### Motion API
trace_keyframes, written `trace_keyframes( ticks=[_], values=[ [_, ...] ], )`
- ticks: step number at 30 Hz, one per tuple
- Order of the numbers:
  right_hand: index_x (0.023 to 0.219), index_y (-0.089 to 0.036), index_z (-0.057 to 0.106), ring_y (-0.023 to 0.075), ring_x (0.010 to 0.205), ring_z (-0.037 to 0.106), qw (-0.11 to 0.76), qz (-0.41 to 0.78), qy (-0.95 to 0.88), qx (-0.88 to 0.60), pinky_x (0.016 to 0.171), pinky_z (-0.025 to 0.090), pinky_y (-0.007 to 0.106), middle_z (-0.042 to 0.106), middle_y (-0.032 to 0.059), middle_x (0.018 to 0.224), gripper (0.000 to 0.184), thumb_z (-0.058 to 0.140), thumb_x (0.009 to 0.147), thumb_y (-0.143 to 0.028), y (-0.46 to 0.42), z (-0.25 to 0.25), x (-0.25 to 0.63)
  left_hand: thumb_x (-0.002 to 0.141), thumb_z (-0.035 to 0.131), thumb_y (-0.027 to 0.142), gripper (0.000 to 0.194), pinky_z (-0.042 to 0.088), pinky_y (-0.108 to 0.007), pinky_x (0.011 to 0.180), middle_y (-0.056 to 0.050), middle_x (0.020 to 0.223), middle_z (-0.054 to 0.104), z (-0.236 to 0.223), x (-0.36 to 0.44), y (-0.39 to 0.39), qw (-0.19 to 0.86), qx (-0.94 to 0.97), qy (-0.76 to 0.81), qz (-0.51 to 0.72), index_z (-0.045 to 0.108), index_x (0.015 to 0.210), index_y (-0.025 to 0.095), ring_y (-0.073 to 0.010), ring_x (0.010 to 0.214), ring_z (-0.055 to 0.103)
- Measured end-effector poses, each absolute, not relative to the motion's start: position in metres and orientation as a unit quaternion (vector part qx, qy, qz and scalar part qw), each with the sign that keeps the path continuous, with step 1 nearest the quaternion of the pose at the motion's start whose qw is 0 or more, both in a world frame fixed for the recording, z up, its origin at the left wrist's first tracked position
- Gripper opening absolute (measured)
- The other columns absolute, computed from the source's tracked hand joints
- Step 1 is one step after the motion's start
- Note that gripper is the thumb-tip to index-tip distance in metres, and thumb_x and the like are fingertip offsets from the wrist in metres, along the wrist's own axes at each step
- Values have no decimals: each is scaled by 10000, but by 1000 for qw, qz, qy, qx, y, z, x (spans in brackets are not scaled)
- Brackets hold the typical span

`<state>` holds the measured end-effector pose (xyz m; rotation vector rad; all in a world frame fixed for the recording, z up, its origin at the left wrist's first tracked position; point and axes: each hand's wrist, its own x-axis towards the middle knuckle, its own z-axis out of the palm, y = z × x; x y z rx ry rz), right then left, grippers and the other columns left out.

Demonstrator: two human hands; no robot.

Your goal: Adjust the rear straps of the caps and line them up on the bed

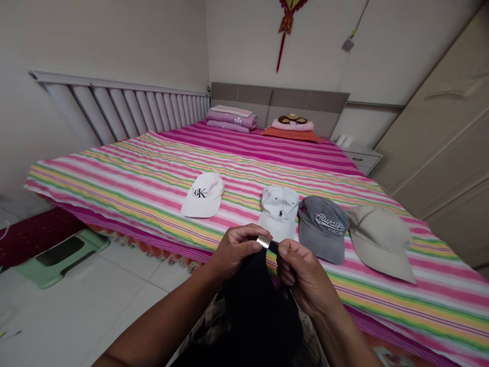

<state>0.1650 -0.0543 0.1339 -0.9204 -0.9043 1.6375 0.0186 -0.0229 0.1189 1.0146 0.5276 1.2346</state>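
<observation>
My left hand (243,250) pinches the silver metal buckle (263,241) on the strap of a black cap (254,300). With thumb and bent fingers, my right hand (300,270) grips the dark strap just right of that buckle. The cap's body hangs below both hands, and its shape is hard to make out against dark clothing. Just beyond my hands lies a white cap (280,206) with a small dark emblem. Right of it are a grey cap (324,229) with white lettering and a beige cap (382,239). Another white cap (202,193), lettered CK, sits apart to the left.
The caps rest on a bed with a striped sheet (133,173). Folded purple bedding (233,120) and an orange pillow (290,134) lie by the headboard (244,94). A green stool (63,257) stands on the tiled floor at left; a wardrobe (439,122) rises at right.
</observation>
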Motion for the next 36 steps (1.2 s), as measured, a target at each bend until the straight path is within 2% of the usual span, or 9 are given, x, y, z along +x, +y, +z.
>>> trace_keyframes(
  ticks=[9, 17, 20, 23, 26, 32, 36],
  values=[
    [559, -170, 484, 33, 352, 214, 489, 636, -414, -430, 357, 133, 180, 342, -97, 380, 295, 681, 635, -377, -54, 137, 166, 685, 670, 256, 213, 433, -249, 738, -50, 860, 645, 122, 16, -26, 577, 562, 240, 542, 677, 878, 168, -152, 804, 580],
    [566, -170, 464, 32, 354, 218, 503, 660, -405, -384, 359, 158, 176, 355, -93, 393, 319, 687, 658, -380, -59, 137, 161, 670, 682, 216, 205, 435, -236, 719, -43, 846, 628, 118, 18, -28, 579, 568, 223, 541, 676, 869, 165, -137, 783, 573],
    [668, -169, 514, 50, 373, 310, 491, 684, -399, -363, 384, 244, 178, 434, -68, 441, 255, 657, 691, -379, -60, 139, 165, 659, 690, 229, 211, 438, -232, 696, -39, 820, 626, 119, 17, -28, 592, 553, 227, 541, 668, 856, 157, -131, 751, 573],
    [777, -186, 523, 73, 428, 433, 489, 692, -391, -359, 426, 327, 183, 518, -53, 537, 236, 696, 655, -290, -60, 139, 169, 639, 706, 222, 220, 438, -221, 676, -30, 784, 629, 120, 16, -28, 600, 540, 227, 546, 663, 844, 155, -120, 724, 572],
    [735, -189, 503, 66, 434, 459, 505, 687, -388, -350, 433, 356, 180, 532, -59, 582, 275, 740, 598, -211, -59, 138, 170, 620, 719, 225, 253, 446, -227, 658, -36, 760, 642, 120, 17, -28, 621, 517, 228, 544, 654, 852, 146, -123, 697, 582],
    [677, -184, 472, 74, 451, 491, 535, 670, -378, -348, 442, 383, 188, 565, -46, 595, 323, 773, 564, -212, -57, 140, 165, 625, 716, 213, 243, 454, -229, 630, -27, 723, 663, 120, 17, -30, 633, 524, 250, 511, 653, 848, 141, -120, 638, 598],
    [750, -186, 505, 101, 506, 550, 491, 694, -385, -360, 466, 404, 197, 584, -29, 630, 273, 725, 646, -310, -58, 141, 168, 614, 721, 228, 228, 461, -242, 627, -27, 693, 672, 119, 13, -29, 630, 509, 261, 525, 663, 820, 147, -136, 637, 611]
  ],
)
